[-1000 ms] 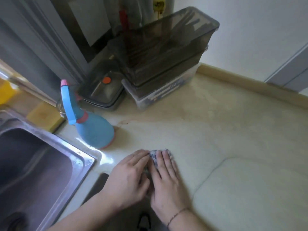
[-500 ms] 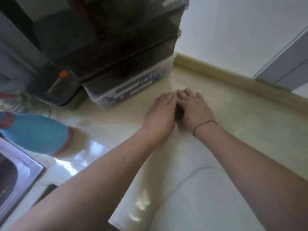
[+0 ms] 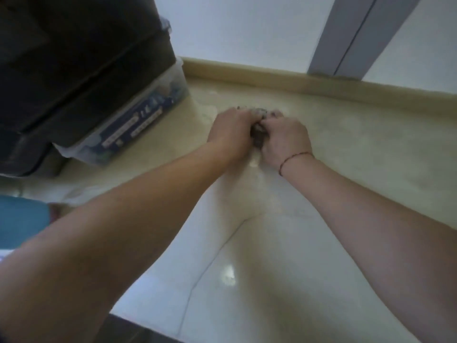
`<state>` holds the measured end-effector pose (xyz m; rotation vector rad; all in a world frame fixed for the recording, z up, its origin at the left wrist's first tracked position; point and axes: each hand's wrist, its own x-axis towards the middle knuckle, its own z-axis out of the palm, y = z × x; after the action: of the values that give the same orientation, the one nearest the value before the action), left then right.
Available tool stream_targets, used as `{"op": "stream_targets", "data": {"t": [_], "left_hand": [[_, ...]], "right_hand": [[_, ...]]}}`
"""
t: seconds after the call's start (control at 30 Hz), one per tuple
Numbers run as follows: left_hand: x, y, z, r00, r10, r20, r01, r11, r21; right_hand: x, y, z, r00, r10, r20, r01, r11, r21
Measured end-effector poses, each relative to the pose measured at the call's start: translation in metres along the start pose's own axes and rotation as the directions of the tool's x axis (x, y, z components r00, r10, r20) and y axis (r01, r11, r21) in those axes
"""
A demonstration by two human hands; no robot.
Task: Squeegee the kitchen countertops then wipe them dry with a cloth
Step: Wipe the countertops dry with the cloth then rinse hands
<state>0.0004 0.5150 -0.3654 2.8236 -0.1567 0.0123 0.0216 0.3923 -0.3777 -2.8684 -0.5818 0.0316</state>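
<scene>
Both hands press side by side on a dark, bunched cloth (image 3: pixel 258 134) lying on the pale bench (image 3: pixel 358 149) close to its back edge, the left hand (image 3: pixel 232 131) and right hand (image 3: pixel 284 138) each with a narrow grip curled down over the cloth, so that only a little of it shows between and beyond the fingers. Toward the bench's back-left corner a clear plastic box (image 3: pixel 138 125) sits under dark containers (image 3: pixel 74 58), and a blue bottle (image 3: pixel 22 221) stands at the left edge.

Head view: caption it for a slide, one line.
Both hands, left and right, press a dark cloth onto the cream countertop near the back wall.
</scene>
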Motion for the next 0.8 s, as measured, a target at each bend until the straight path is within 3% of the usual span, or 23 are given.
{"op": "stream_targets", "data": {"t": [0.13, 0.27, 0.4, 0.57, 0.63, 0.73, 0.8], "left_hand": [[-0.117, 0.007, 0.001, 0.989, 0.144, 0.017, -0.144, 0.989, 0.020], [-0.263, 0.002, 0.000, 0.933, 0.360, -0.016, -0.358, 0.931, 0.070], [-0.331, -0.007, 0.018, 0.878, 0.479, -0.022, -0.478, 0.878, 0.030], [-0.297, -0.005, 0.033, 0.849, 0.516, -0.117, -0.519, 0.854, -0.002], [-0.252, 0.008, 0.039, 0.870, 0.466, -0.161, -0.477, 0.878, -0.038], [-0.146, 0.044, 0.044, 0.925, 0.351, -0.144, -0.367, 0.924, -0.105], [-0.072, 0.068, 0.039, 0.960, 0.269, -0.076, -0.277, 0.950, -0.142]], "right_hand": [[-0.117, -0.036, 0.007, 0.997, -0.078, -0.023, 0.080, 0.987, 0.143], [-0.258, -0.078, 0.031, 0.982, -0.162, -0.098, 0.183, 0.945, 0.272], [-0.325, -0.093, 0.041, 0.928, -0.317, -0.196, 0.336, 0.939, 0.071], [-0.301, -0.067, 0.034, 0.938, -0.271, -0.218, 0.293, 0.953, 0.075], [-0.270, -0.046, 0.030, 0.955, -0.195, -0.224, 0.226, 0.966, 0.126], [-0.188, 0.012, 0.019, 0.995, -0.025, -0.092, 0.034, 0.994, 0.101], [-0.124, 0.046, 0.002, 0.999, 0.050, 0.003, -0.050, 0.998, -0.026]]}}
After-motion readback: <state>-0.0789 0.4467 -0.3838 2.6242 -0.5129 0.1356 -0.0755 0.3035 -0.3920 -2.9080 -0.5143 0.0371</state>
